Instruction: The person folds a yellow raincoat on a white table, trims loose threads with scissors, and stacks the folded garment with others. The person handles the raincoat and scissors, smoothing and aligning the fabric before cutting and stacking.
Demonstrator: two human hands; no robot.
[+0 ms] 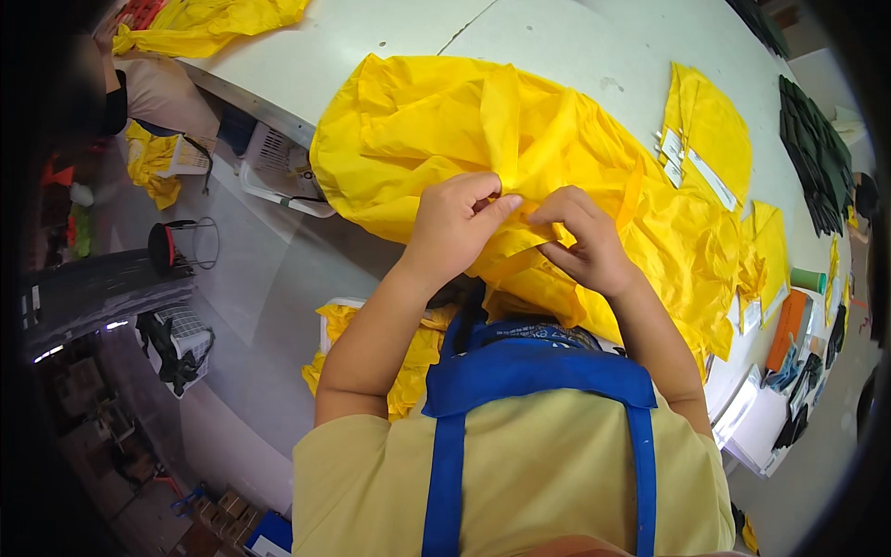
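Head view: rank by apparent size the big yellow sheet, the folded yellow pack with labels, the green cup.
1. big yellow sheet
2. folded yellow pack
3. green cup
The pack and cup lie farther away, so their true sizes are unsure.

Big white bench fills the far side, seam down the middle. Grey floor on the left with a white basket and a black stool. Light's bright and even.
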